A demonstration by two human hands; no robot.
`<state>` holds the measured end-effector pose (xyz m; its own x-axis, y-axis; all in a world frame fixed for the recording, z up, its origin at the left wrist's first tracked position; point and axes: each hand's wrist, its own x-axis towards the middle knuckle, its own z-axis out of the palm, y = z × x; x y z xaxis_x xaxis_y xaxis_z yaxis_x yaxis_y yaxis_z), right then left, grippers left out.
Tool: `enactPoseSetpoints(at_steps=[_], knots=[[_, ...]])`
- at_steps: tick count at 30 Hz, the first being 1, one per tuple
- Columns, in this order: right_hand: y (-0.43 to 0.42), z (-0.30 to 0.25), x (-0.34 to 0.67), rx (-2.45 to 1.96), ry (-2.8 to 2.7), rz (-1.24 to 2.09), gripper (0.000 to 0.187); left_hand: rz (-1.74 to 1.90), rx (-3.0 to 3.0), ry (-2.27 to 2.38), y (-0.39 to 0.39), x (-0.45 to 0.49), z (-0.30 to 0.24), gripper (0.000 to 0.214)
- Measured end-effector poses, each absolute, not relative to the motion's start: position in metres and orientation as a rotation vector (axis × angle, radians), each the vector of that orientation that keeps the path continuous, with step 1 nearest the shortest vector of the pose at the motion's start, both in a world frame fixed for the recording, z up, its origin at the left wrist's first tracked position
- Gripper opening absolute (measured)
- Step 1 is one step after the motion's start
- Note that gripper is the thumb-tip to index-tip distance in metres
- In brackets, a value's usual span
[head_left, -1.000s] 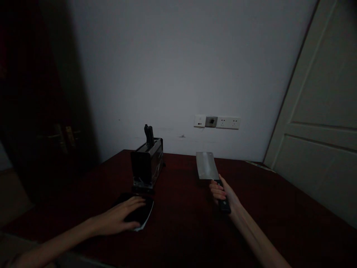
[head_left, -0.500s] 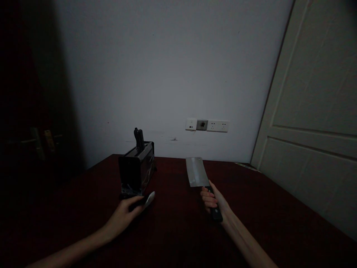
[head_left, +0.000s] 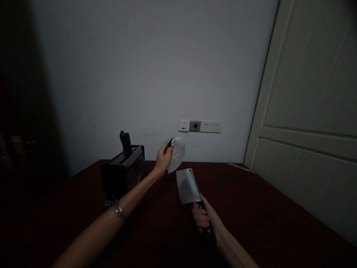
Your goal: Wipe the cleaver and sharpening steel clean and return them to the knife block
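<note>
My right hand (head_left: 205, 219) is wrapped round the black handle of a cleaver (head_left: 187, 186). Its broad steel blade points away from me above the dark red table (head_left: 245, 208). My left hand (head_left: 164, 156) pinches a thin white cloth (head_left: 177, 153) with a black part at the fingers. The cloth hangs just beyond and above the blade's far end, apart from it. To the left stands a dark box-shaped knife holder (head_left: 119, 175) with black handles (head_left: 126, 143) sticking up from its top. My left forearm covers part of its lower front.
Behind the table rises a pale wall (head_left: 139, 74) with a row of sockets and switches (head_left: 199, 126). A pale panelled door (head_left: 312, 111) stands on the right. A flat light strip (head_left: 241, 167) lies at the table's far right edge.
My left hand has lifted the cloth from beside the knife holder, up and to the right, near the cleaver's far end. My right hand keeps its grip on the cleaver. The view has shifted slightly.
</note>
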<state>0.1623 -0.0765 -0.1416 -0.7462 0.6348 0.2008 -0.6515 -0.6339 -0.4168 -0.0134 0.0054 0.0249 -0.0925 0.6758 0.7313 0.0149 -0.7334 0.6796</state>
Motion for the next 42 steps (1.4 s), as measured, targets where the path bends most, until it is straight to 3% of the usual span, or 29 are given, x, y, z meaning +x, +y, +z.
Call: enactPoseSetpoints(at_steps=[10, 13, 16, 21, 27, 29, 34, 42], knots=[[-0.076, -0.136, 0.167, 0.084, -0.606, 2.277, 0.033, 1.56, 1.748, 0.751, 0.023, 0.037, -0.049, 0.03], [-0.077, -0.135, 0.167, 0.055, -0.602, 2.243, 0.035, 1.565, 1.878, 0.812, 0.019, 0.041, -0.063, 0.046], [-0.079, -0.134, 0.167, -0.003, -0.62, 2.221, 0.036, 1.553, 2.207, 0.781, 0.014, 0.036, -0.065, 0.062], [-0.082, -0.128, 0.166, -0.021, -0.651, 2.228, 0.036, 1.35, 2.515, 0.992, 0.011, 0.026, -0.059, 0.058], [-0.08, -0.129, 0.166, 0.022, -0.649, 2.274, 0.035, 1.531, 2.618, 1.301, 0.005, 0.024, -0.048, 0.09], [-0.078, -0.131, 0.166, 0.013, -0.654, 2.283, 0.036, 1.457, 2.781, 1.235, 0.006, 0.021, -0.044, 0.081], [-0.076, -0.132, 0.167, -0.017, -0.682, 2.281, 0.039, 0.85, 2.962, 0.915, 0.018, 0.014, -0.045, 0.045], [-0.082, -0.124, 0.169, -0.024, -0.609, 2.212, 0.036, 0.846, 2.684, 0.5, -0.002, 0.013, -0.046, 0.027]])
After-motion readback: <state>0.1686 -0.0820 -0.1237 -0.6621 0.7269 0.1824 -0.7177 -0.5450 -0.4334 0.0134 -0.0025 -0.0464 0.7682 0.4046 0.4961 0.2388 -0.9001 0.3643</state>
